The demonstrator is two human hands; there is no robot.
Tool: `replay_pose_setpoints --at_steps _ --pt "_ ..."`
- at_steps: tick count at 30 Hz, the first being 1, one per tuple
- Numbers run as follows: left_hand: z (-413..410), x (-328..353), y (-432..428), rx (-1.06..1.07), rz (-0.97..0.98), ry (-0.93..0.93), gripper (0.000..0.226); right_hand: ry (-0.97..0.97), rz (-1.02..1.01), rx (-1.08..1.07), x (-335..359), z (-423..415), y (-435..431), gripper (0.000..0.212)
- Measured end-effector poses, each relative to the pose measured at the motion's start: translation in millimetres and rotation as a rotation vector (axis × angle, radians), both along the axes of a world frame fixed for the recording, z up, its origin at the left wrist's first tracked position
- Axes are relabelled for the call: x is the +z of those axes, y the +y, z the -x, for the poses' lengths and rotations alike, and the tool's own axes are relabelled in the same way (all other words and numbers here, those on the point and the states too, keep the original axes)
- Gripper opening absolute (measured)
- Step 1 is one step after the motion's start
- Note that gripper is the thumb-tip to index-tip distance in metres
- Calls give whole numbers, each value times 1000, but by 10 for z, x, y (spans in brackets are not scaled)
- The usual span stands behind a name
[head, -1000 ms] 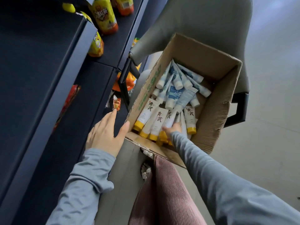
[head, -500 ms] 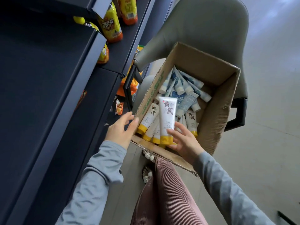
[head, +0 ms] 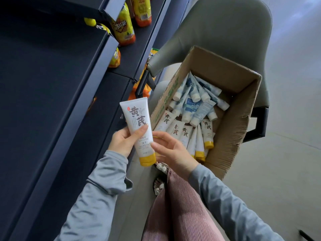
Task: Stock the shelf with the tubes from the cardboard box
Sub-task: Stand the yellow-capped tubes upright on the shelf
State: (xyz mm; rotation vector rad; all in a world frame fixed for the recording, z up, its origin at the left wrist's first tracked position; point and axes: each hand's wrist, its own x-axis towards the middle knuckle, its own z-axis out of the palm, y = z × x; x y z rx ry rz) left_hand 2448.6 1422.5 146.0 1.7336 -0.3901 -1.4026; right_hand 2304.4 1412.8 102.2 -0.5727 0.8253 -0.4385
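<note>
Gripped one tube (head: 137,122) in the left hand (head: 121,143), thumb pressed across the label, fingers hidden behind, clamped around its middle. Held it upright, yellow cap down, just left of the box (head: 239,122) and clear of its rim, label facing up, probably to read the print and settle the facing before shelving. Rested the right hand (head: 173,153) at the tube's lower edge, on the box side, fingertips against it. Could not tell whether pinching or merely steadying, though it looked like a pass from right to left. Judged that sensible, with the shelf (head: 52,84) well left of the box, on the left hand's side. Stood the box on the chair (head: 217,32) seat, likely to spare bending and keep stock within reach. Saw many more inside the box, yellow-capped tubes (head: 185,134) at its near end and blue tubes (head: 192,101) at its far end, so reckoned the job far from done. Noted bottles (head: 124,28) on ledges beyond the box's far left corner, hence probably aimed for the dark tier nearer.
</note>
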Motion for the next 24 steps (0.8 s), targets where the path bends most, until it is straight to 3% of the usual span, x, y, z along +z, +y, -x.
replay_pose_setpoints --at_steps 6,9,16,24 --pt "-151 -89 43 32 -46 59 9 343 -80 -239 -493 149 -157 22" --pt "-189 -126 53 56 -48 105 10 513 -145 -352 -808 183 -258 37" --pt "-332 -230 97 77 -73 77 11 751 -132 -129 -1251 -78 -438 59" --pt "-533 -254 219 31 -74 12 26 1067 -71 -133 -1519 -228 -577 42"
